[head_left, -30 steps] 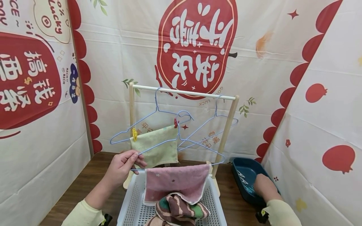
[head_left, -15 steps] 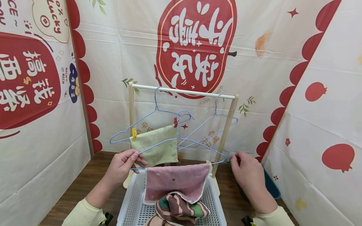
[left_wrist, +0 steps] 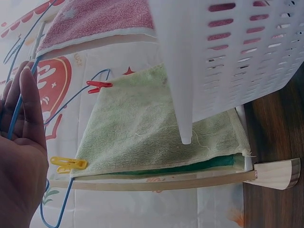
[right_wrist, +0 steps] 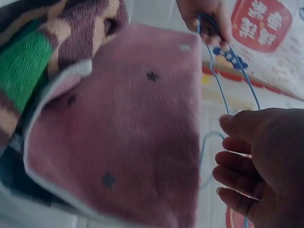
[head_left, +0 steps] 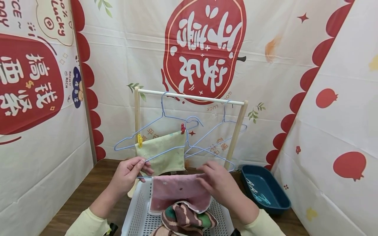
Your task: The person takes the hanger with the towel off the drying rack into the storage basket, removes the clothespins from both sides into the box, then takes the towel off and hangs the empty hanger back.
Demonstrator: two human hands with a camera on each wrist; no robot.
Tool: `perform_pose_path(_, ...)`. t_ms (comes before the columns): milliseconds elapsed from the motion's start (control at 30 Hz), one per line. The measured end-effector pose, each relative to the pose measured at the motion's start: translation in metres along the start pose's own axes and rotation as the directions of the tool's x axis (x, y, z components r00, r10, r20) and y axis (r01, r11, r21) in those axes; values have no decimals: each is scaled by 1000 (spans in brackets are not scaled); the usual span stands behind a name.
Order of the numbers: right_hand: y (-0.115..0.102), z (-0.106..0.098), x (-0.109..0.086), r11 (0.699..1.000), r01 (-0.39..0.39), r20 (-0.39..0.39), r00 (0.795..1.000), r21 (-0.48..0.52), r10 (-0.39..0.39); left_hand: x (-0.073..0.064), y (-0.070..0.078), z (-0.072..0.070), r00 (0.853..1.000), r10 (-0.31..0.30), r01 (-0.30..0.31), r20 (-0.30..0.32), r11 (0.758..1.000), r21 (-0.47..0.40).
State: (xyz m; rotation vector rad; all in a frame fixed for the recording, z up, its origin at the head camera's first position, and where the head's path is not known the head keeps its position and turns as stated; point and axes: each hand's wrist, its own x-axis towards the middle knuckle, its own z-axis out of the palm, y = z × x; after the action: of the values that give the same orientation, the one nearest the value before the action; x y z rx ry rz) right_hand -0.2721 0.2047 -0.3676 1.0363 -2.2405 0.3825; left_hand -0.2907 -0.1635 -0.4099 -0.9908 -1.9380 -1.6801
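Observation:
My left hand grips the left end of a blue wire hanger between thumb and fingers. A pink towel with small stars is draped over that hanger's lower bar. My right hand is at the towel's upper right edge, its fingers loosely bent and apart. In the right wrist view, nothing shows between the right thumb and fingers. Behind, a pale green towel hangs from another blue hanger, fixed by a yellow clothespin and a red clothespin.
A white-barred wooden rack stands behind, with a bare blue hanger on its right. Below the pink towel is a white perforated basket holding a brown striped towel. A dark blue bin with several white and teal pieces sits right.
My right hand has come out of the blue bin and moved left to the pink towel's right edge. The left hand keeps its grip on the hanger, unmoved.

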Motion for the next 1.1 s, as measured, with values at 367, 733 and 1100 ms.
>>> perform_pose_path(367,-6,28,12,997,74,42,996,-7,-74,0,-2,-1,1000,-3,3,2,1000,-5)
perform_pose_path(733,-4,33,12,998,56,34,998,6,-56,0,-1,-1,1000,-2,2,4,1000,-1)
perform_pose_path(1100,-4,30,17,994,68,-37,997,88,-65,-1,-1,-3,1000,-8,8,0,999,34)
